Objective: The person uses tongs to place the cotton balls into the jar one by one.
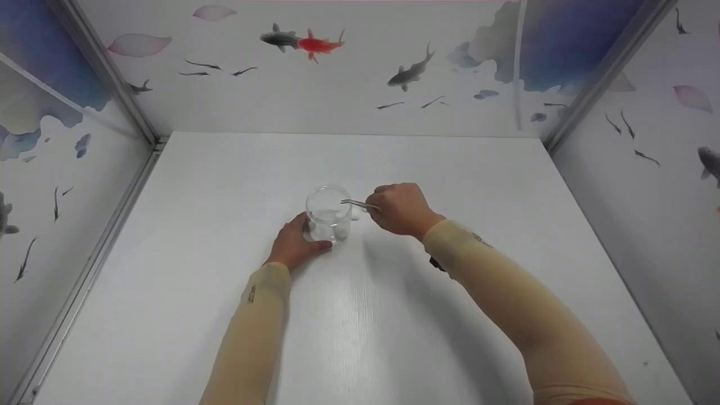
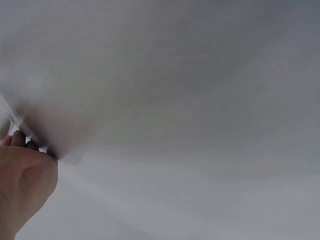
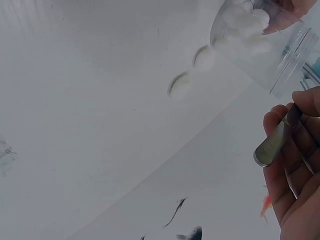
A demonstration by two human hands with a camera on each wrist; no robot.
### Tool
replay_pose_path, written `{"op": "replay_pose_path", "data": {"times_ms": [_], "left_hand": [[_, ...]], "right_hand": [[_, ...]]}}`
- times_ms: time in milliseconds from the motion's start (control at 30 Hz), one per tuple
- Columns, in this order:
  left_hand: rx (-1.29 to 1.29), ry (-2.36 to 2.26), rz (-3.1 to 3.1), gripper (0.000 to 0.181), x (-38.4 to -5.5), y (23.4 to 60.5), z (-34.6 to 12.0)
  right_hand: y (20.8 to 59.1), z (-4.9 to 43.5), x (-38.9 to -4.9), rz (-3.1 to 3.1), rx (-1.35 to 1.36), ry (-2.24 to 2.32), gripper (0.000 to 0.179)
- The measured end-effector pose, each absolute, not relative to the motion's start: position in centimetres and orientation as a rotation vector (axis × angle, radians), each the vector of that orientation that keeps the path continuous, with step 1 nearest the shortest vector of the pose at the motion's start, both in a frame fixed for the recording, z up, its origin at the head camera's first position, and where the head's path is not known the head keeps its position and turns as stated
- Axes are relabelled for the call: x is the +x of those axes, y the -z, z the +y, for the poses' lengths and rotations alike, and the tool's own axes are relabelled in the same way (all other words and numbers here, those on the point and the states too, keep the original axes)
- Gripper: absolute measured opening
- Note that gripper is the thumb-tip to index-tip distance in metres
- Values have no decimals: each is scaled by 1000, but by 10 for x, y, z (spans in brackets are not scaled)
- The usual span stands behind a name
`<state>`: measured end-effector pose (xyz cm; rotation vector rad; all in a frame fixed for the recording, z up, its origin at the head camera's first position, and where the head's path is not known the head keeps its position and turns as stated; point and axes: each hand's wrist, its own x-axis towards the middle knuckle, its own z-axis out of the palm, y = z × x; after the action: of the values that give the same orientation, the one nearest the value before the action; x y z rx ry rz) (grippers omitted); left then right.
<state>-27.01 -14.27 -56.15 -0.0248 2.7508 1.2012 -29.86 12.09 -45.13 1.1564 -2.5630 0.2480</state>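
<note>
A clear glass jar [image 1: 329, 216] stands on the white table [image 1: 225, 315], with white cotton balls [image 3: 240, 17] inside it. My left hand [image 1: 295, 243] grips the jar's lower part from the near left. My right hand [image 1: 398, 209] pinches metal tweezers [image 1: 358, 204], whose tips reach over the jar's mouth. In the right wrist view the jar [image 3: 280, 55] lies at the top right, two loose cotton balls [image 3: 192, 70] lie on the table beside it, and the tweezers' rear end [image 3: 272, 145] sticks out of my right hand [image 3: 295, 165]. The left wrist view holds only my left hand [image 2: 22, 180] and blurred white.
Walls printed with fish [image 1: 304, 40] close in the table on the left, back and right. Bare white tabletop [image 1: 360, 157] stretches around the jar on all sides. A small dark object [image 1: 436, 263] shows under my right forearm.
</note>
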Motion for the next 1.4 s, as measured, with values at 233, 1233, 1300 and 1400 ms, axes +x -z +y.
{"op": "replay_pose_path", "data": {"times_ms": [233, 1233, 1300, 1400], "left_hand": [[-26, -1201, 2743, 103, -267, 558, -142], [-76, -1224, 2727, 101, -266, 559, -141], [-92, -1216, 2724, 102, -266, 561, -141], [-97, -1225, 2723, 103, -267, 563, -142]], "right_hand": [[451, 131, -302, -2492, 1143, -278, 15], [488, 195, -319, -2721, 1036, -247, 10], [491, 196, -320, -2719, 1034, -250, 10], [493, 198, -321, -2725, 1026, -243, 10]]}}
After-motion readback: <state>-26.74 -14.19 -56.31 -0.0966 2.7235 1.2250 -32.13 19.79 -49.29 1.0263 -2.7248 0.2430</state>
